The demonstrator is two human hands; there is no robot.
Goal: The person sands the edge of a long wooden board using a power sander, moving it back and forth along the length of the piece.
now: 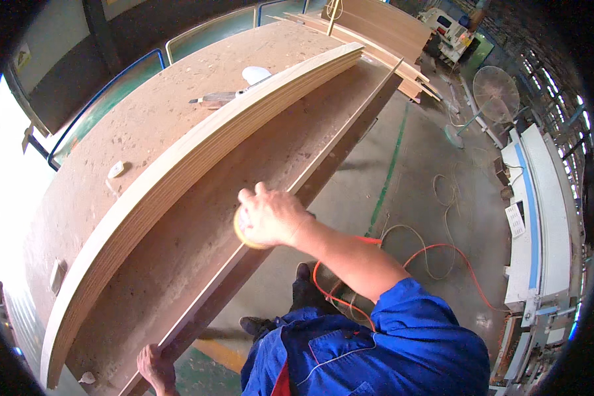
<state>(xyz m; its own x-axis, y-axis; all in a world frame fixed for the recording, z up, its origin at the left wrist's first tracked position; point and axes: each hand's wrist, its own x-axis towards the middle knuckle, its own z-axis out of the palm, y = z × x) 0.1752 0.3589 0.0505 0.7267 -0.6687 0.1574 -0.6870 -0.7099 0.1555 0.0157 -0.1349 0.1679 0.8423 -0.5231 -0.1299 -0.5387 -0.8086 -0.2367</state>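
Note:
My right hand is closed over the top of a round sander, of which mostly the yellowish pad edge shows. The sander rests on the narrow edge of a long wooden strip at the near side of the workbench. Lower left, my left hand grips the same strip near its end, fingers over the top edge. Beyond the strip, a stack of long, light wooden boards lies along the bench. An orange hose trails beneath my right arm; its link to the sander is hidden.
Behind the stack lie a brush-like tool, a white round item and a small whitish block. More boards stand at the bench's far end. Looped hoses cover part of the floor; a pedestal fan stands at the right.

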